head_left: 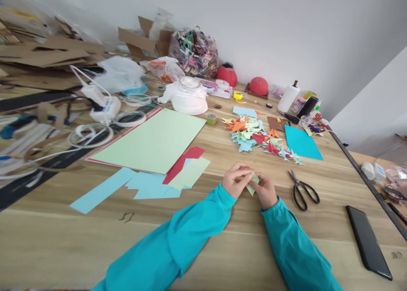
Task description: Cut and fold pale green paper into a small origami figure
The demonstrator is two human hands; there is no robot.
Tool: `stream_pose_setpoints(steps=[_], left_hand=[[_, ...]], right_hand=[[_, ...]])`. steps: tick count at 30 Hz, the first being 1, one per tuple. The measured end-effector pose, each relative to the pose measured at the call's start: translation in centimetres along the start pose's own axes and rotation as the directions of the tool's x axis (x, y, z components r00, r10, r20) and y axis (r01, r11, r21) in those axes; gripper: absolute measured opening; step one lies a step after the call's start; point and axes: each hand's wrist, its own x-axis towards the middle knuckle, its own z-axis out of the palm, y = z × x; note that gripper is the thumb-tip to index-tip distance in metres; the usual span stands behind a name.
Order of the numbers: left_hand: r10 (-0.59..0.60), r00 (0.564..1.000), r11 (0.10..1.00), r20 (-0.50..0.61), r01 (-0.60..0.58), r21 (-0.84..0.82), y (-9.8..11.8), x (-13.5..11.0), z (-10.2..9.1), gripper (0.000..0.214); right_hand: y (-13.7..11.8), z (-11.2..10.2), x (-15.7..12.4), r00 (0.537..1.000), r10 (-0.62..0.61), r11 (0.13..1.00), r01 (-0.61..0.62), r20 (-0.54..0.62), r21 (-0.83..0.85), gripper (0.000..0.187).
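head view: from where i stand, a blue strip [103,190] lies slanted on the table [63,244] at the left, with the big green sheet [155,140] beyond it. blue scraps [155,186] come next, and at their right end a red piece [178,168] sits partly under a green piece [192,172]. just right of those is the left hand [235,180], its fingertips pinching a small pale green paper [251,190] from the left. the paper is right there between the hands, so neither has to reach for it; both touch it, and i can't call one nearer. what shows of it runs from upper right to lower left, one tip poking down below the fingers. the rest is covered, so i can't tell its true long axis. the right hand [267,191] pinches it from the other side, thumb and fingers close to the left hand's. beyond the hands lies a pile of folded shapes [246,134]. to the right, well apart from the paper, are the scissors [299,189], blades pointing away from the person, then the phone [369,242], also slanted.
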Motion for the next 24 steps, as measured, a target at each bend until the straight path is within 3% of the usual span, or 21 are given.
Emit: stream_pose_setpoints(steps=[16, 24], left_hand=[[-0.012, 1.0, 1.0, -0.006, 0.012, 0.013, 0.14, -0.05, 0.09, 0.018], [-0.002, 0.998, 0.999, -0.068, 0.004, 0.041, 0.3, 0.12, 0.21, 0.017]], right_hand=[[0.58, -0.14, 0.14, 0.997, -0.068, 0.996, 0.07, 0.042, -0.049, 0.019], [0.6, -0.1, 0.07, 0.998, -0.058, 0.998, 0.059, 0.035, -0.017, 0.017]])
